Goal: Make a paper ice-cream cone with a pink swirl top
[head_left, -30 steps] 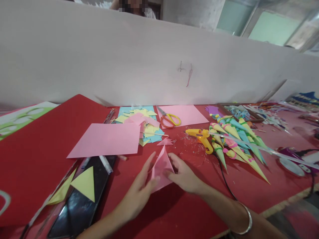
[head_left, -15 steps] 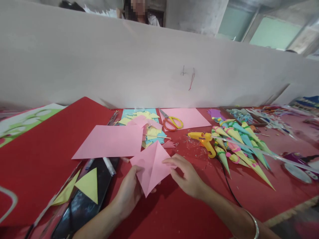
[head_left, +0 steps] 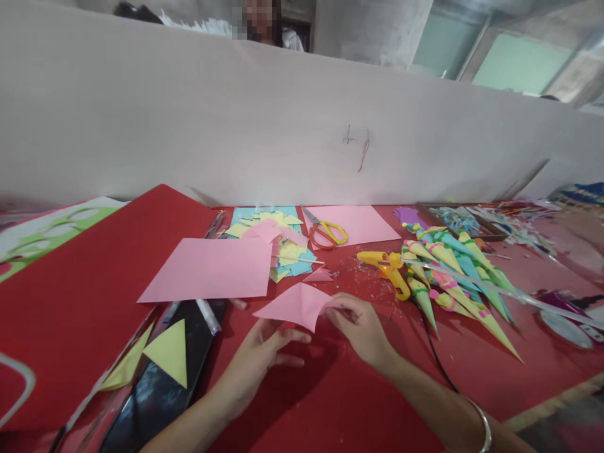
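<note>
Across the red table (head_left: 325, 409), you hold a creased pink paper (head_left: 299, 303) raised near the middle.
On your left lies the broad red board (head_left: 75, 314), then a dark glossy slab (head_left: 141, 409), with a plain pink sheet (head_left: 207, 270) just beyond; to your right, pastel cones (head_left: 443, 251) lie heaped. Your hands are apart: your right hand (head_left: 361, 330) pinches the creased paper's right corner between thumb and fingers, while your left hand (head_left: 264, 352) spreads its fingers beneath the left side, though whether it touches is hard to make out. The yellow glue gun (head_left: 391, 270) rests beside the cones, open scissors (head_left: 318, 225) lie further back, and a yellow triangle (head_left: 170, 352) lies on the slab.
</note>
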Available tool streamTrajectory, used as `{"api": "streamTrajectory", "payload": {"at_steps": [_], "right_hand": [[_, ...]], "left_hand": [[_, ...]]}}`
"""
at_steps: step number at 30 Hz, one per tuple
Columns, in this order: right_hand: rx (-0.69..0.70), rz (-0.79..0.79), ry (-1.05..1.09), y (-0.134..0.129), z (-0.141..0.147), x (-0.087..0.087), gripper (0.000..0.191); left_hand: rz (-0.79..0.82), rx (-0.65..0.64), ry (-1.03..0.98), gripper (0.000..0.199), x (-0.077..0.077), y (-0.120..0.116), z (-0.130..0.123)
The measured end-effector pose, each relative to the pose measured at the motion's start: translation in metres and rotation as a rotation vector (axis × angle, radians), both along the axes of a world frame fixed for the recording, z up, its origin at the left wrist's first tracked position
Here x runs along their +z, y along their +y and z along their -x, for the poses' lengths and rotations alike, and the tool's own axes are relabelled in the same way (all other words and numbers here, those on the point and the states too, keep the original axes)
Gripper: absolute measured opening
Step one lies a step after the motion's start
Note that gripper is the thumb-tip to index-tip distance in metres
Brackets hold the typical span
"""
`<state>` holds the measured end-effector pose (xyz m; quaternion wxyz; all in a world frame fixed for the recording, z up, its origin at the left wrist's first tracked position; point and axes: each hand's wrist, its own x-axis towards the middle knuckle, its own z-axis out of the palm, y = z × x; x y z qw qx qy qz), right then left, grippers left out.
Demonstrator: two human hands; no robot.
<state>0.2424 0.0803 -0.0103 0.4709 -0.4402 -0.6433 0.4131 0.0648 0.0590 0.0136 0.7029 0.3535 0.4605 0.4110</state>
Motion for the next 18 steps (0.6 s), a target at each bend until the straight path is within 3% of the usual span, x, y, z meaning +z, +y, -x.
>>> {"api": "streamTrajectory", "payload": {"at_steps": [5,10,13,16,18], "right_hand": [[0.074,0.071,-0.008,-0.002,0.0015,-0.0028,0.019],[0.115,0.122,-0.007,-0.0036,0.0013,-0.0001,0.02],[0.07,0.243,0.175,-0.0033,0.0034,-0.0005,0.018],[-0.012,0.367,0.371,-0.0032,0.0072,-0.0034,0.035],[0.018,0.416,0.431,-0.0043,0.0104,-0.0054,0.039]], "left_hand": [[0.006,0.021,0.091,0.028,-0.0002,-0.0001,-0.0051],[0.0,0.05,0.159,0.022,0.0012,0.0003,-0.0041],[0.001,0.095,0.226,0.021,0.0006,0.0009,-0.004],[-0.038,0.168,0.325,0.02,-0.0006,0.0009,-0.0044],[-0.082,0.185,0.375,0.018,-0.0017,0.0009,-0.0047]]}}
